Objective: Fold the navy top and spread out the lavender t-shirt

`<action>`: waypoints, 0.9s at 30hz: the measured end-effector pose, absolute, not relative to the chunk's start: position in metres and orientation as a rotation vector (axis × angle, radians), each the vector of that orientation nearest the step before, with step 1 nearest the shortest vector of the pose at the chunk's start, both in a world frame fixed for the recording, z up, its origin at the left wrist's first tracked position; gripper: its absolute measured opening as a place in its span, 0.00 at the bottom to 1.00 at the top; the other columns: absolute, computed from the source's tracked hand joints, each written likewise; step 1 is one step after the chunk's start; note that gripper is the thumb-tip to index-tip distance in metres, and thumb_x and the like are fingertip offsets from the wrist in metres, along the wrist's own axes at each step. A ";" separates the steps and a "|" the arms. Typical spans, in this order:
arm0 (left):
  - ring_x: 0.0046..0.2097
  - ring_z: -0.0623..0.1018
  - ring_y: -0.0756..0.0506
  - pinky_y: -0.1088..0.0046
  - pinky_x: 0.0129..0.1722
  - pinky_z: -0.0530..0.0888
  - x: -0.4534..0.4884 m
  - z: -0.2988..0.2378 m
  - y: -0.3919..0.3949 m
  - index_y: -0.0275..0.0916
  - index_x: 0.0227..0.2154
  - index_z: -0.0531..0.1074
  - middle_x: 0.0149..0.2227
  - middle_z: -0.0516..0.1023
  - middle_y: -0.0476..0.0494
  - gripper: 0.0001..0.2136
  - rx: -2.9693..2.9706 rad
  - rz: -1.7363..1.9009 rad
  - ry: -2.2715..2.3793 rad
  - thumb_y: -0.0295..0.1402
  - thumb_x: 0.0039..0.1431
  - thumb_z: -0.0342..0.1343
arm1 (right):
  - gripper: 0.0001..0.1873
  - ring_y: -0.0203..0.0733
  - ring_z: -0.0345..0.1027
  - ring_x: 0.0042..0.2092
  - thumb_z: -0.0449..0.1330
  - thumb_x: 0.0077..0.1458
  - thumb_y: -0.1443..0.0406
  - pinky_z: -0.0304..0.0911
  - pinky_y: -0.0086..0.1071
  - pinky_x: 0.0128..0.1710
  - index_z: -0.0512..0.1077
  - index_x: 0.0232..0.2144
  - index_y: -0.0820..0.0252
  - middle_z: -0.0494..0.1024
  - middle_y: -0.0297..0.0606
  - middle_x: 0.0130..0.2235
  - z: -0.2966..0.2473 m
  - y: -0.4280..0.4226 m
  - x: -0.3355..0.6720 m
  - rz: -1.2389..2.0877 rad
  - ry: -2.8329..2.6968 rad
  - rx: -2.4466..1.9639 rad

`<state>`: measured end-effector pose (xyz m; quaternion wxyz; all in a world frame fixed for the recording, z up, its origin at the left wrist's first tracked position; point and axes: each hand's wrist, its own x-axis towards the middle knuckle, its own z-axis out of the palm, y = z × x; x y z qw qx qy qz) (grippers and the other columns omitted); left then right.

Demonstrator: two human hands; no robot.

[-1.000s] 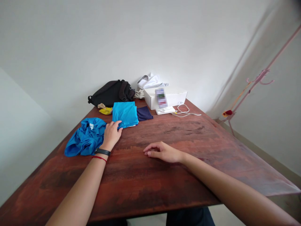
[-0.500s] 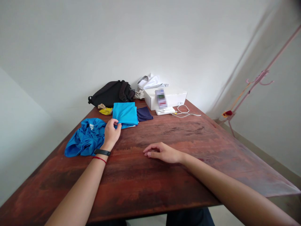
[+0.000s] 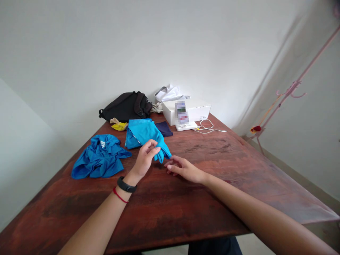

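Note:
My left hand (image 3: 146, 159) pinches a corner of a light blue cloth (image 3: 143, 134) and holds it lifted above the wooden table (image 3: 186, 198); the rest of the cloth trails back towards the far side. My right hand (image 3: 183, 169) lies on the table just right of that corner, fingers loosely apart and empty. A crumpled darker blue shirt (image 3: 101, 161) lies to the left of my left hand. A folded navy cloth (image 3: 164, 128) sits behind the light blue one.
At the far end of the table are a black bag (image 3: 124, 105), a small yellow item (image 3: 119, 125), a white box (image 3: 190, 110), a white charger with cable (image 3: 204, 126) and a white cloth (image 3: 168, 92). A pink cord (image 3: 292, 86) hangs at the right wall.
My left hand has pinched the light blue cloth and pulled it towards me and rightwards, unfolding it from its neat stack. My right hand moved slightly forward to meet it.

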<state>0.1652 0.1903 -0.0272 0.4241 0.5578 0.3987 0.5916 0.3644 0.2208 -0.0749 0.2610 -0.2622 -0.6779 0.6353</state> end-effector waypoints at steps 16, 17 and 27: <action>0.31 0.70 0.50 0.74 0.33 0.68 0.180 -0.034 0.184 0.37 0.29 0.70 0.28 0.70 0.49 0.16 1.434 1.004 0.910 0.42 0.55 0.67 | 0.40 0.44 0.72 0.46 0.68 0.53 0.49 0.69 0.39 0.49 0.62 0.62 0.53 0.75 0.39 0.45 -0.073 0.226 0.362 1.485 -1.499 -0.603; 0.31 0.71 0.49 0.74 0.33 0.68 0.180 -0.037 0.185 0.37 0.29 0.70 0.28 0.71 0.49 0.16 1.444 0.967 0.915 0.43 0.54 0.68 | 0.41 0.44 0.72 0.46 0.68 0.53 0.49 0.70 0.39 0.49 0.62 0.64 0.54 0.75 0.39 0.44 -0.074 0.227 0.363 1.477 -1.508 -0.628; 0.30 0.70 0.50 0.75 0.31 0.68 0.178 -0.040 0.188 0.37 0.29 0.71 0.28 0.72 0.48 0.14 1.396 1.087 0.957 0.41 0.53 0.67 | 0.25 0.43 0.70 0.38 0.62 0.58 0.52 0.67 0.37 0.42 0.76 0.53 0.60 0.77 0.39 0.38 -0.075 0.230 0.369 1.216 -1.742 -0.773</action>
